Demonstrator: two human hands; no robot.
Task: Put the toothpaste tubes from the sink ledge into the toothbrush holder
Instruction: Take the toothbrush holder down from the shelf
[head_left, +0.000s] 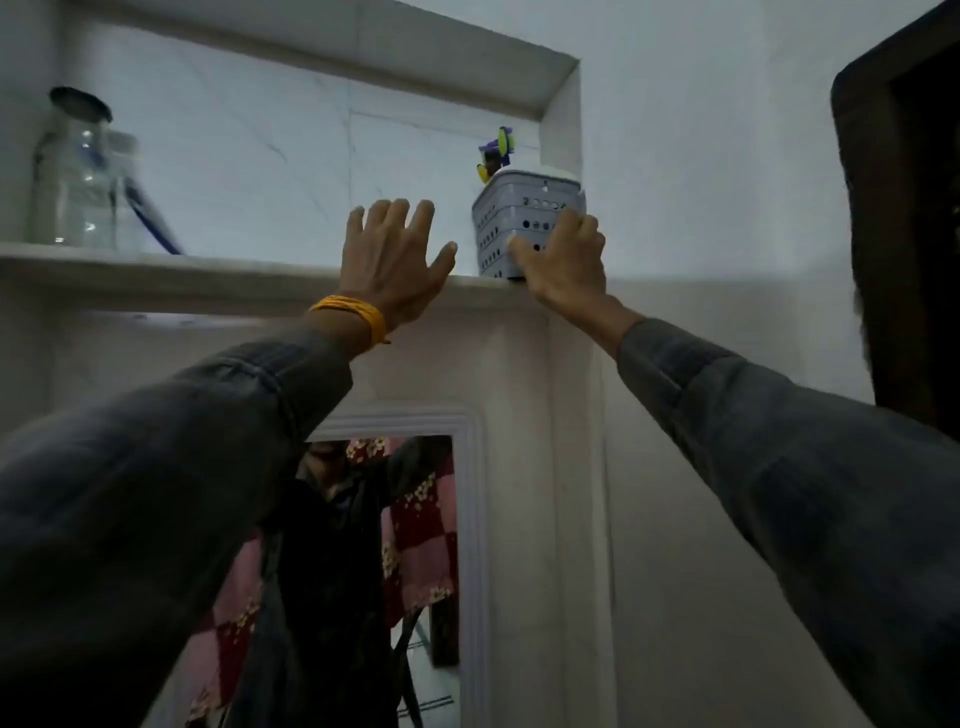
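Right hand (563, 260) grips the perforated toothbrush holder (522, 228) on the high shelf (208, 267); left hand (392, 260) is open, empty. Likely fetching the holder; next, lift it down. No tubes visible.

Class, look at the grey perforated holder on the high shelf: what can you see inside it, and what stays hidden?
Above the holder's rim, only purple-and-yellow toothbrush heads and something white show. Its walls and the right hand gripping it hide everything lower.

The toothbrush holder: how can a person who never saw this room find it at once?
Look at the white shelf in the wall recess above the mirror. At its right end stands the toothbrush holder, touched by the right hand. Unlike the clear jar far left, it is grey with round holes.
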